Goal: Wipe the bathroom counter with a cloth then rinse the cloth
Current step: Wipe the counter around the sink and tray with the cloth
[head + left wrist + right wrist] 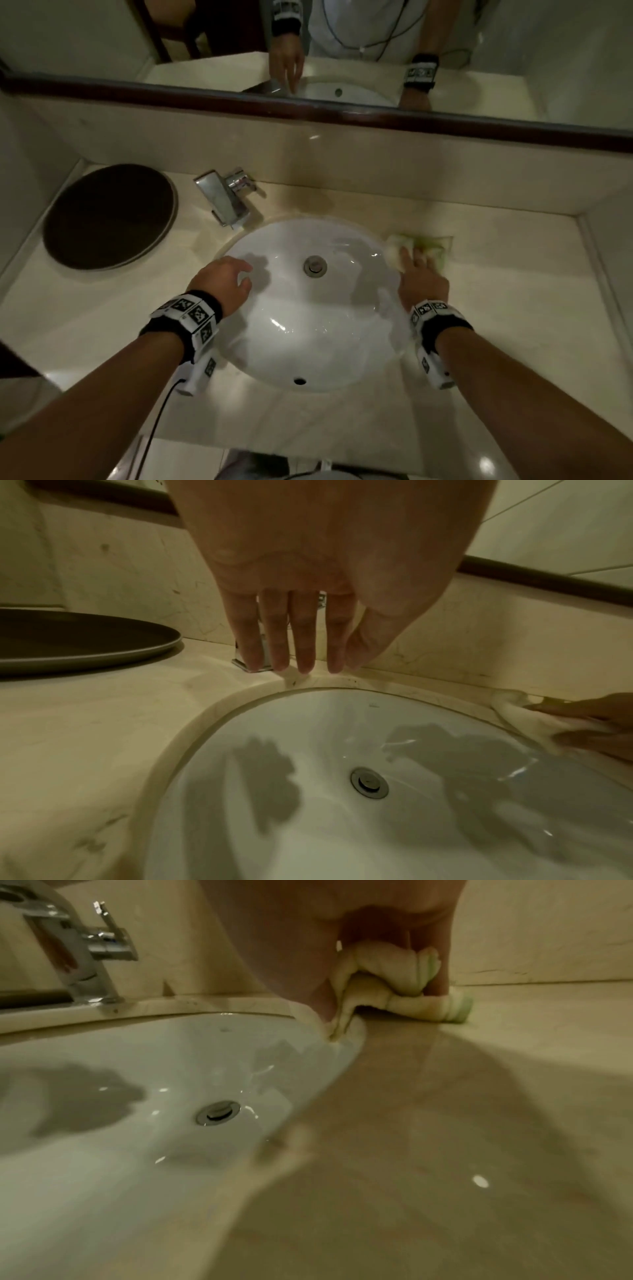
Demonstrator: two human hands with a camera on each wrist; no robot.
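- On the surface point(479, 308) just right of the sink point(274, 342), at its far right rim, a pale cloth point(431, 245) with green stripes is pressed down by the right hand point(423, 284).
- In the right wrist view the cloth point(387, 972) is seen bunched under the palm, with one corner hanging over the sink edge; the fingers seem to be curled round the folds, though the blur makes this uncertain.
- The left hand point(224, 282) is held above the left rim of the sink, its fingers point(304, 631) released and straight, nothing being grasped.
- A chrome tap point(227, 195) is fixed behind the sink on the left, and a dark round tray point(109, 212) is set on the surface further left.
- A metal drain plug point(315, 265) is seen in the middle of the sink.
- Both arms are reflected in the mirror point(342, 51) above the back wall.
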